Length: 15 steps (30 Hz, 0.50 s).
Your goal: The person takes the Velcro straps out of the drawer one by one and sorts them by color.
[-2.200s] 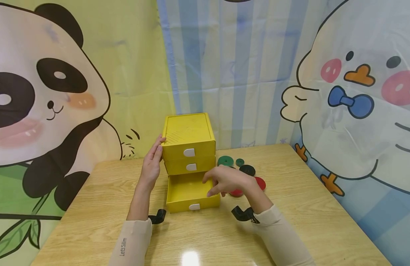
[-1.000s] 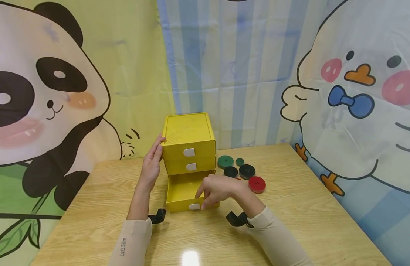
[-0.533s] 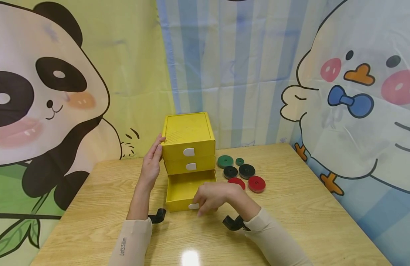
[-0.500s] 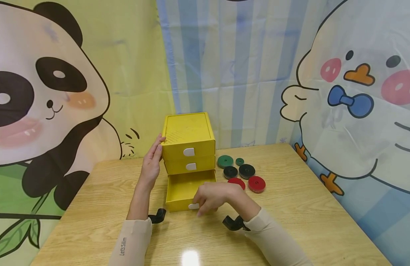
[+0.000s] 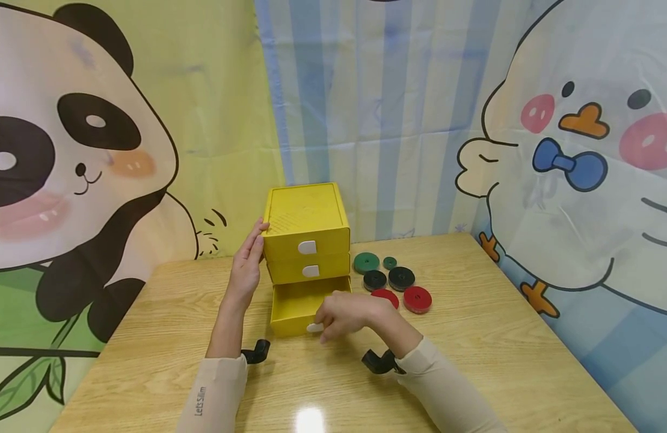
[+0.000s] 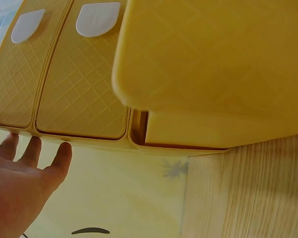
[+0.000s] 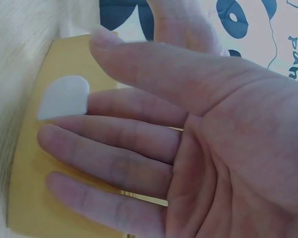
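Note:
A small yellow drawer cabinet (image 5: 306, 207) stands on the table, its bottom drawer (image 5: 292, 325) pulled out partway and the upper two closed. Straight fingers of my left hand (image 5: 245, 273) rest along the cabinet's left side; the left wrist view has their tips at its edge. My right hand (image 5: 344, 314) is at the front of the bottom drawer, beside its white pull tab (image 5: 314, 328). In the right wrist view the extended fingers (image 7: 114, 158) lie against the drawer front, palm in sight, nothing grasped. The visible part of the drawer's inside is bare.
Right of the cabinet lie flat round rolls: a large green roll (image 5: 367, 263), a small green one, two black ones including the right black roll (image 5: 402, 278), and two red ones including the right red roll (image 5: 417, 299). Printed curtains stand behind the wooden table (image 5: 474, 361).
My right hand has moved from over the drawer's inside down to its front, uncovering the rolls. The bottom drawer has since slid slightly inward. My left hand stays at the cabinet's side.

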Each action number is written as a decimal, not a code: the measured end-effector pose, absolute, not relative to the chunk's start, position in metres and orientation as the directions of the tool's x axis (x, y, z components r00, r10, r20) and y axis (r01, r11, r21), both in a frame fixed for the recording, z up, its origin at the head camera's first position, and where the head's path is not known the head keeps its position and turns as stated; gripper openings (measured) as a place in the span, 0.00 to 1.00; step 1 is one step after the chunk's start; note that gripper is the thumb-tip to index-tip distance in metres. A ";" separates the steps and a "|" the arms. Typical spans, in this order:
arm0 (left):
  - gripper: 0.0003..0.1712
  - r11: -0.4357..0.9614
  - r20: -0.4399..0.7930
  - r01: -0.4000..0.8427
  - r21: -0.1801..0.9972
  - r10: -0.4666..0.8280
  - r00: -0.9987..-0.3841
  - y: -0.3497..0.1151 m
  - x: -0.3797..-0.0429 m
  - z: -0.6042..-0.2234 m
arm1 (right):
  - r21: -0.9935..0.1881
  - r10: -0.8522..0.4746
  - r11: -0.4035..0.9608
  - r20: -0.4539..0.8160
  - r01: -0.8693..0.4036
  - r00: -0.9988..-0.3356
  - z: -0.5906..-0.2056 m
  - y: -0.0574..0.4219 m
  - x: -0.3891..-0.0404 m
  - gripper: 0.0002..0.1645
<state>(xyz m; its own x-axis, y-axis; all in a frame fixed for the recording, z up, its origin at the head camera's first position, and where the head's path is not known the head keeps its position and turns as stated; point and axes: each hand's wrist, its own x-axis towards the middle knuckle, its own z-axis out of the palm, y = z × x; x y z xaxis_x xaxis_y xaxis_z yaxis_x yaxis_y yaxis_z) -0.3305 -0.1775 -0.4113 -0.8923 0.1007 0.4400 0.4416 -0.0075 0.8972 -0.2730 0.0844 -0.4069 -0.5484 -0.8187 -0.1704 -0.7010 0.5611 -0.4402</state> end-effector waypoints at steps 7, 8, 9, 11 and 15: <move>0.29 -0.001 0.436 0.438 0.899 0.096 -0.895 -0.178 -0.330 -0.410 | -0.412 -0.772 0.614 -0.136 -0.673 -0.622 -0.412 0.083 -0.277 0.08; 0.29 -0.001 0.437 0.439 0.899 0.095 -0.894 -0.178 -0.330 -0.410 | -0.409 -0.766 0.619 -0.125 -0.670 -0.631 -0.412 0.083 -0.278 0.08; 0.29 0.000 0.438 0.440 0.898 0.095 -0.894 -0.177 -0.330 -0.410 | -0.407 -0.759 0.624 -0.114 -0.667 -0.641 -0.413 0.083 -0.279 0.09; 0.29 -0.001 0.439 0.441 0.898 0.095 -0.894 -0.177 -0.330 -0.410 | -0.397 -0.749 0.630 -0.084 -0.668 -0.657 -0.415 0.084 -0.281 0.11; 0.29 -0.002 0.433 0.435 0.900 0.099 -0.896 -0.178 -0.329 -0.410 | -0.361 -0.729 0.647 -0.033 -0.672 -0.684 -0.419 0.084 -0.287 0.16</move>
<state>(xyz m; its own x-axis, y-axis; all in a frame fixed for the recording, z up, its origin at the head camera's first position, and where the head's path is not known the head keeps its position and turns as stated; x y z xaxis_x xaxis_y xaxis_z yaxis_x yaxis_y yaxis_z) -0.3290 -0.1776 -0.4098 -0.8959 0.0990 0.4330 0.4349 -0.0024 0.9005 -0.2870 0.0842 -0.4185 -0.6839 -0.7288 -0.0334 -0.6718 0.6470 -0.3608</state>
